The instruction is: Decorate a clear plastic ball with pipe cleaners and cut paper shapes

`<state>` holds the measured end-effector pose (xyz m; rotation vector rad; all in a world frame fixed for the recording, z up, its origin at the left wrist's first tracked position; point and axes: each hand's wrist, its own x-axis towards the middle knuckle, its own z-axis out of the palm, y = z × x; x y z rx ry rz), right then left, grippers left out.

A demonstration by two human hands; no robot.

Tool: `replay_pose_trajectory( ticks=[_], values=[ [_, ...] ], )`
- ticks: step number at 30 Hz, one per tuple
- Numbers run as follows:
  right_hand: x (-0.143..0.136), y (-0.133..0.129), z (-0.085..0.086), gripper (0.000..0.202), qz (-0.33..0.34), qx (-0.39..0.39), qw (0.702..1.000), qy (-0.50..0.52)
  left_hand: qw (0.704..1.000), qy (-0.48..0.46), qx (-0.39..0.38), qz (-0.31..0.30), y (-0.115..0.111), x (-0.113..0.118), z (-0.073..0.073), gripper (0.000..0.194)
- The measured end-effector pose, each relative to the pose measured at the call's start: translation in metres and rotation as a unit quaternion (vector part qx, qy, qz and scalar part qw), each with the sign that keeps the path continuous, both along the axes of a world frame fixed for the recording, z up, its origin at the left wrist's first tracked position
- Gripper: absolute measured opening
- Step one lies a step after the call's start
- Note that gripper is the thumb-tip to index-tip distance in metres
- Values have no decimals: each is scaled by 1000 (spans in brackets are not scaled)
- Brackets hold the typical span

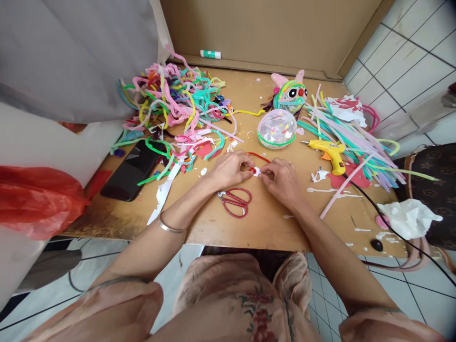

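Note:
My left hand (pixel 233 168) is closed, its thumb and forefinger pinching the small red end of what looks like a pipe cleaner. A red pipe cleaner (pixel 259 156) curves between my two hands. My right hand (pixel 281 180) is closed too, its fingertips on a small white piece (pixel 257 172), perhaps paper, that touches the red end. Fingers partly hide both. Just below my left hand lies a pair of red-handled scissors (pixel 238 203), blades under the wrist. Beyond my hands stands a clear bowl (pixel 277 128) with a green rim and white scraps inside.
Tangled pipe cleaners (pixel 178 104) heap at the back left, beside a black phone (pixel 130 171). A decorated animal head (pixel 290 95) stands at the back. To the right lie a yellow glue gun (pixel 329 152) with a black cord, straight pipe cleaners (pixel 356 137) and crumpled tissue (pixel 409 218).

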<state>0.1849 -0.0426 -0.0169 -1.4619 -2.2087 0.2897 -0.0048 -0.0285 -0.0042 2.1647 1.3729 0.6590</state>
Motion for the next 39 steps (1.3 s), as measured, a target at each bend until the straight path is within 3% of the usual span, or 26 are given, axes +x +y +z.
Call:
replay_pose_trajectory(
  ticks=[11, 19, 26, 39],
  values=[
    [-3, 0, -1, 10, 4, -15, 1000, 5, 999, -17, 22, -27, -1, 6, -6, 11],
    [4, 1, 2, 13, -2, -18, 998, 56, 999, -37, 29, -21, 3, 1, -9, 24],
    [6, -1, 5, 17, -13, 23, 998, 57, 998, 48, 30, -11, -1, 0, -3, 23],
    [6, 0, 5, 17, -1, 40, 998, 49, 997, 71, 34, -12, -5, 1, 3, 11]
  ],
)
